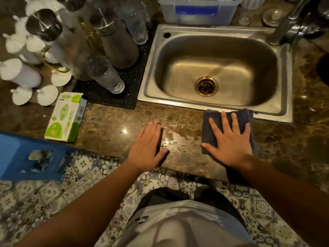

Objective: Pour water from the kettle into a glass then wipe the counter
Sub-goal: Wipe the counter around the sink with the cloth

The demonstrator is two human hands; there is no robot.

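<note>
Wiping the worktop [106,120] now, by the look of it, with the pouring part judged done, though no kettle or filled glass clearly showing from here. Pressing the dark blue cloth [210,134] flat under the right hand [231,145], near the front edge of the worktop and just in front of the sink [219,68], with the cloth's far corner touching the sink's front rim. Leaving a shiny wet patch [179,138] between the two hands, reaching toward the front edge.

Doing this well probably meaning: keeping the palm weight even over the folded cloth, dragging it leftward across the wet patch in overlapping passes, working from the sink rim toward the front edge without pushing water over the lip onto the tiled floor [53,202]. Turning the cloth to a dry face once soaked. Stopping short of the green-and-white box [65,118] near the left end, to avoid wetting the card.

Fingers [235,122] of the right hand lying spread wide and flat on the cloth, thumb out to the side at the cloth's left edge, pinching nothing, only pressing down. Fingers [153,125] of the left hand [147,147] lying held together and extended, thumb apart, palm down at the left margin of the wet patch, gripping nothing; resting on or hovering just above the surface, hard to tell which.
</note>
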